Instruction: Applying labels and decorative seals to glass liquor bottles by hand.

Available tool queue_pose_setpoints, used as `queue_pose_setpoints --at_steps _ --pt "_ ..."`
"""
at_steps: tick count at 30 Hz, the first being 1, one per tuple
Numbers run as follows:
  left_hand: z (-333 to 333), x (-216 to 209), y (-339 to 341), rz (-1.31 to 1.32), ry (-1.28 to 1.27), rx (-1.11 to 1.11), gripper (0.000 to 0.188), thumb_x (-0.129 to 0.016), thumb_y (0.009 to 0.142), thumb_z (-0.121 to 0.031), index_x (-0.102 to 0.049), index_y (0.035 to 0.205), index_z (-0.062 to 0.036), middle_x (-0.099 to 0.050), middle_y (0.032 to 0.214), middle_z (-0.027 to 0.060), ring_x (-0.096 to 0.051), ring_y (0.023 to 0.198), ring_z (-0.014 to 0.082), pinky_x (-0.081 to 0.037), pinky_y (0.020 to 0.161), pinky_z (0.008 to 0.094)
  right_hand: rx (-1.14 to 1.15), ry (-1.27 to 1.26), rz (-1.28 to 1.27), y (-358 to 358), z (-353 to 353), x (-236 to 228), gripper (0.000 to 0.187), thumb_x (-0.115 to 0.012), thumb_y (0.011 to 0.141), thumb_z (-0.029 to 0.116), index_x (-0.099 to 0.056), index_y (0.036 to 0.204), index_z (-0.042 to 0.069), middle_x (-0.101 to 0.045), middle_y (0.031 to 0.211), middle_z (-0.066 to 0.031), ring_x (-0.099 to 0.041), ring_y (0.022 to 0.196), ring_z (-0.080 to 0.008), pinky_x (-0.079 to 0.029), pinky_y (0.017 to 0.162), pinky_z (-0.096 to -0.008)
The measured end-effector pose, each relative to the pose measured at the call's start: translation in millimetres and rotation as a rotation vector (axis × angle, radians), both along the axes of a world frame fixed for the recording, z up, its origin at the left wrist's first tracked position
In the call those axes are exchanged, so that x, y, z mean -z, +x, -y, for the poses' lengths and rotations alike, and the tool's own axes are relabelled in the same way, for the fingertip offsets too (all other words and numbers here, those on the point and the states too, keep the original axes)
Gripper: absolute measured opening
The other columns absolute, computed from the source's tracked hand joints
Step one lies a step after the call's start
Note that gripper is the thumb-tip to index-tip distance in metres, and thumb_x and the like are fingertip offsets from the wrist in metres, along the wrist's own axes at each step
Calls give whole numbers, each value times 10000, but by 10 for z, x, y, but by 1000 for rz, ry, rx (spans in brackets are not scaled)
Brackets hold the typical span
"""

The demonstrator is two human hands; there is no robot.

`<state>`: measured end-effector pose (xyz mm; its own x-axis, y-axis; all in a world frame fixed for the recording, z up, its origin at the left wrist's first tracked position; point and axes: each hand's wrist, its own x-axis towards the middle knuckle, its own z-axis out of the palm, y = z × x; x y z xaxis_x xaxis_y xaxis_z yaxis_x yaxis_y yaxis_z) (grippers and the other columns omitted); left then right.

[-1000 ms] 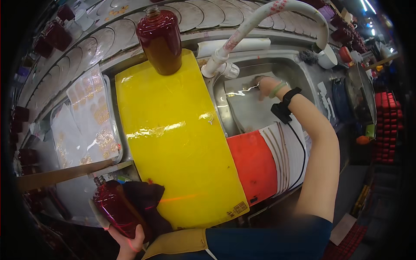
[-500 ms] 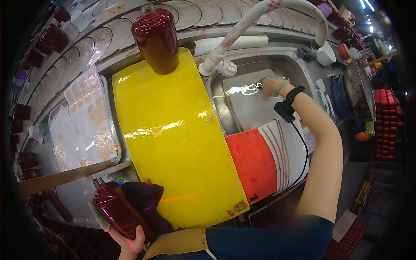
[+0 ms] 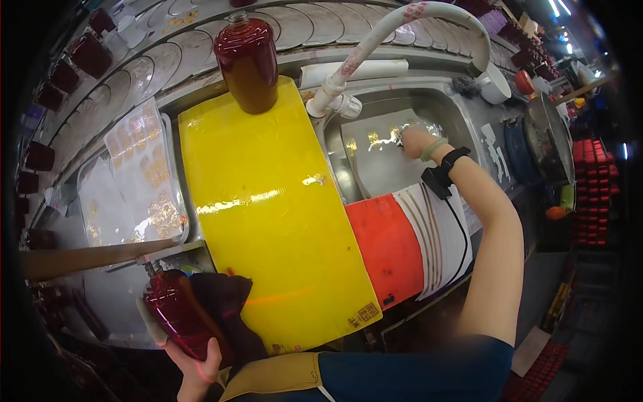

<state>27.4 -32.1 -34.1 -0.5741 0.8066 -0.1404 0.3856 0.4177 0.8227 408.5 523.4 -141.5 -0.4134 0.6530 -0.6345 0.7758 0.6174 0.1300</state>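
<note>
My left hand point(image 3: 195, 365) grips the lower part of a dark red, glossy glass bottle point(image 3: 173, 311), tilted with its neck pointing up and away. A dark maroon cloth point(image 3: 231, 305) lies against the bottle's right side. Down in the steel sink point(image 3: 434, 102), my right hand point(image 3: 416, 143) is closed above a white decal sheet point(image 3: 385, 171) with gold patterns. Its fingertips curl out of sight, so what they hold is hidden. Another bottle point(image 3: 249, 70), red above and amber-brown below, stands upright at the far end of a yellow mat point(image 3: 268, 167).
A white curved faucet point(image 3: 375, 43) arches over the sink. Red point(image 3: 388, 251) and striped white point(image 3: 435, 234) sheets border its near side. A tray point(image 3: 182, 214) of gold decal sheets sits left, beside a wooden strip point(image 3: 94, 260). Behind runs a slatted conveyor point(image 3: 288, 30); a white cup point(image 3: 493, 84) stands right.
My right hand has shifted slightly down within the sink, and more gold pattern shows on the sheet. My left hand still holds the bottle. The whole view has shifted a little.
</note>
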Motion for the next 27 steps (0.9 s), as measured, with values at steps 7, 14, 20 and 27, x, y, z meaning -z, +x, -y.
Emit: queue_pose_setpoints --at_steps 7,14,20,27 --pt "-47 18 -51 -76 -23 33 1071 -741 750 -230 -78 1550 33 -312 1501 197 -341 1397 294 -256 1168 400 -126 78 -148 118 29 -153 239 -599 778 102 -728 953 3 -707 924 -238 -687 901 -407 -559 824 -483" --pt "-49 25 29 -28 40 28 824 -733 830 -187 -253 1465 28 -447 1306 148 -476 1161 235 -392 1029 384 -198 197 -345 57 76 -423 216 -632 763 148 -731 913 28 -702 871 -211 -678 852 -399 -558 805 -478" --pt "-107 11 16 75 19 10 932 -751 793 -172 -201 1513 43 -407 1409 185 -460 1265 259 -375 1078 381 -208 319 -474 33 184 -520 178 -603 781 131 -714 881 34 -695 860 -204 -673 851 -402 -552 782 -490" --pt "-318 -292 -127 -27 205 145 1035 -645 856 -420 -61 1578 39 -207 1611 250 -161 1518 326 -150 1220 431 -238 463 -585 135 228 -805 125 -608 788 103 -680 855 26 -691 872 -181 -664 887 -380 -540 807 -470"
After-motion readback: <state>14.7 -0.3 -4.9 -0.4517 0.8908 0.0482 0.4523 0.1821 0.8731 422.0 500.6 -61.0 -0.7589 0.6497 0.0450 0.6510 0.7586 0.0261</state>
